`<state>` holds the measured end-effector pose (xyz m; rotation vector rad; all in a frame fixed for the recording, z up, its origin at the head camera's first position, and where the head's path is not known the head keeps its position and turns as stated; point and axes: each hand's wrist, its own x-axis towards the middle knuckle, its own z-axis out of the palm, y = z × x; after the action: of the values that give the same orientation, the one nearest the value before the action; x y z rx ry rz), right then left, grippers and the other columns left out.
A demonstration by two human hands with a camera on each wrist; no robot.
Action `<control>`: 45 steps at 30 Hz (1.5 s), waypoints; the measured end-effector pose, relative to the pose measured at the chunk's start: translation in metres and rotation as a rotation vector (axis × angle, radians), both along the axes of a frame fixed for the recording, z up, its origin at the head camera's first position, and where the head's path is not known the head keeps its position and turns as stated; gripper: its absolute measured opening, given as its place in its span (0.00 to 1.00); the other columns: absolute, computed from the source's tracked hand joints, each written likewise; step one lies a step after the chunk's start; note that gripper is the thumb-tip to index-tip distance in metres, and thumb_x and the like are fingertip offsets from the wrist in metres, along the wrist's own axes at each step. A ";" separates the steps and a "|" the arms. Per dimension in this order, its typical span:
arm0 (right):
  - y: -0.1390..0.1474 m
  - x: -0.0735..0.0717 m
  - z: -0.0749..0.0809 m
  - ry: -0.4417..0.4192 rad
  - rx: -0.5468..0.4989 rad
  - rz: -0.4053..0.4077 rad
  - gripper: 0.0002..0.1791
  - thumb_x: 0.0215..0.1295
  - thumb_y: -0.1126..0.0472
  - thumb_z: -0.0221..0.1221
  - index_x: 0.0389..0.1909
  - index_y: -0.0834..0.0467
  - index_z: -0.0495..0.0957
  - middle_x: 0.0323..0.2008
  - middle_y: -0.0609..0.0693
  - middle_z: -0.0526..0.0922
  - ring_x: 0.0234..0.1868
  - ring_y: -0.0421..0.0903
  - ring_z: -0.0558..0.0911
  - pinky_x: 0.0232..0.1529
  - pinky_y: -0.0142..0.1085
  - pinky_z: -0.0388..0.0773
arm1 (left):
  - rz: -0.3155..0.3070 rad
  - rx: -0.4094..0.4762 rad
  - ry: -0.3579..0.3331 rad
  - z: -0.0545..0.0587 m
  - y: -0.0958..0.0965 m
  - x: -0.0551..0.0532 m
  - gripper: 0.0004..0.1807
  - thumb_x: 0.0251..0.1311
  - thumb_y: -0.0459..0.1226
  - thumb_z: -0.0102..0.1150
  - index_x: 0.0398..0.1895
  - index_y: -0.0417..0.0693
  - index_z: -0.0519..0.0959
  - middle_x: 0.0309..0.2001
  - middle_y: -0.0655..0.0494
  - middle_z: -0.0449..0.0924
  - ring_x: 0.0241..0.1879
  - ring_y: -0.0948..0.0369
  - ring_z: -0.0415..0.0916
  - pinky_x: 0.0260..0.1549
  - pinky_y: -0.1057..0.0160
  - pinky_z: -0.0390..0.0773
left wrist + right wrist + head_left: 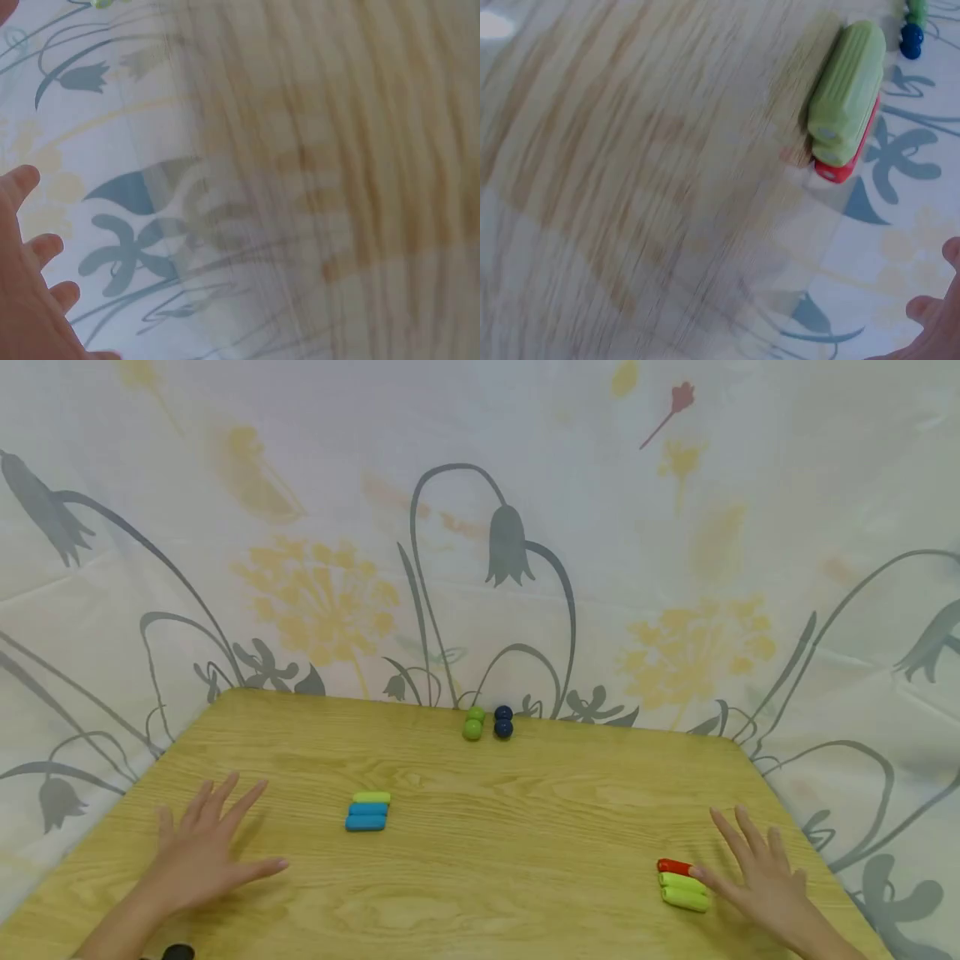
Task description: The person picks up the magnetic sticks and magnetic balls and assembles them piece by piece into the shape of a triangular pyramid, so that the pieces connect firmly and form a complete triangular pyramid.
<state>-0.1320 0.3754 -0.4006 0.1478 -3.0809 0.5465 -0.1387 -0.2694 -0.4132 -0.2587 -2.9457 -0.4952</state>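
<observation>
My left hand hovers over the left side of the wooden table with its fingers spread, holding nothing. To its right lie two blue rods and one yellow-green rod, side by side. On the right side my right hand is also spread and holds nothing. Its thumb overlaps the end of a red rod in the head view. Two ridged yellow-green rods lie against that red one. In the left wrist view, only fingers show at the left edge.
Two green balls and two dark blue balls sit at the back edge of the wooden table. Behind it hangs a flower-printed cloth. A small black object shows at the bottom left.
</observation>
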 end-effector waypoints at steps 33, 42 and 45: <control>-0.058 -0.030 -0.001 0.205 -0.276 0.168 0.40 0.54 0.57 0.67 0.64 0.66 0.60 0.62 0.70 0.58 0.59 0.72 0.57 0.45 0.70 0.57 | -0.182 0.505 -0.136 0.005 0.064 -0.025 0.22 0.49 0.37 0.70 0.48 0.40 0.77 0.48 0.45 0.76 0.46 0.46 0.74 0.42 0.53 0.76; -0.071 -0.038 -0.003 0.232 -0.287 0.223 0.38 0.52 0.60 0.68 0.62 0.67 0.62 0.59 0.69 0.62 0.58 0.70 0.61 0.46 0.67 0.62 | -0.190 0.534 -0.214 0.007 0.075 -0.027 0.20 0.49 0.35 0.69 0.46 0.38 0.78 0.46 0.46 0.77 0.45 0.47 0.74 0.41 0.54 0.76; -0.075 -0.040 -0.003 0.229 -0.285 0.233 0.38 0.52 0.60 0.68 0.62 0.66 0.63 0.59 0.68 0.62 0.58 0.70 0.61 0.46 0.66 0.62 | -0.203 0.515 -0.232 0.006 0.076 -0.029 0.20 0.50 0.36 0.69 0.47 0.38 0.78 0.47 0.45 0.77 0.45 0.46 0.74 0.41 0.53 0.76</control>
<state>-0.1724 0.3002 -0.4031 0.5282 -2.7446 0.8990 -0.1676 -0.1937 -0.4075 -0.4619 -2.8792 -1.3617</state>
